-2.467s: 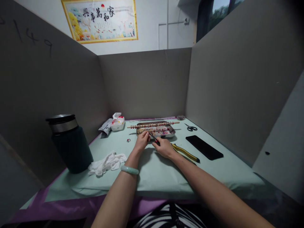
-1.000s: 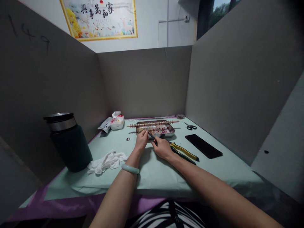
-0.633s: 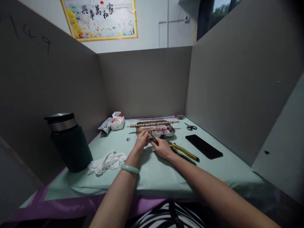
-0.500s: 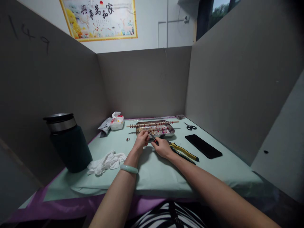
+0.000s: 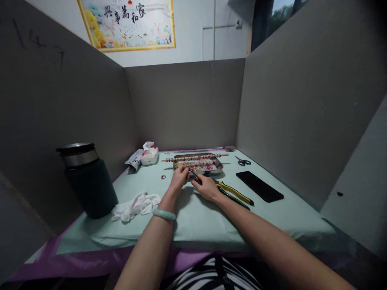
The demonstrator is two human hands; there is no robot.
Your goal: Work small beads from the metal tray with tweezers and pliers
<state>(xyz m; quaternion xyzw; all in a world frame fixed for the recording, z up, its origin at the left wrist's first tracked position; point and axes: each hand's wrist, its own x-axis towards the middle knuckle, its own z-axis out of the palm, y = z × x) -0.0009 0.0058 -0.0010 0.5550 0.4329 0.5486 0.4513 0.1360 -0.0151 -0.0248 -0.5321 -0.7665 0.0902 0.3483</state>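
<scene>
My left hand (image 5: 179,178) is closed in a pinch in front of the metal tray (image 5: 219,170); whatever lies between its fingertips is too small to make out. A slim pointed tool (image 5: 194,174) with a dark and red handle is gripped in my right hand (image 5: 207,187), its tip close to the left fingertips. Gold, red and pink beads fill the tray. Across it rests a wooden stick (image 5: 225,155) carrying several small red and metallic pieces. A small ring-like piece (image 5: 163,177) lies left of my left hand.
Yellow-and-green pliers (image 5: 237,194) lie beside my right wrist. Farther right are a black phone (image 5: 259,186) and scissors (image 5: 243,162). On the left stand a dark bottle (image 5: 90,187), crumpled white tissue (image 5: 136,206) and a tissue pack (image 5: 149,155). Grey partitions (image 5: 184,104) enclose the table.
The view has shifted very slightly. Both hands keep nearly the same pose, with the tool tip still beside the left fingertips.
</scene>
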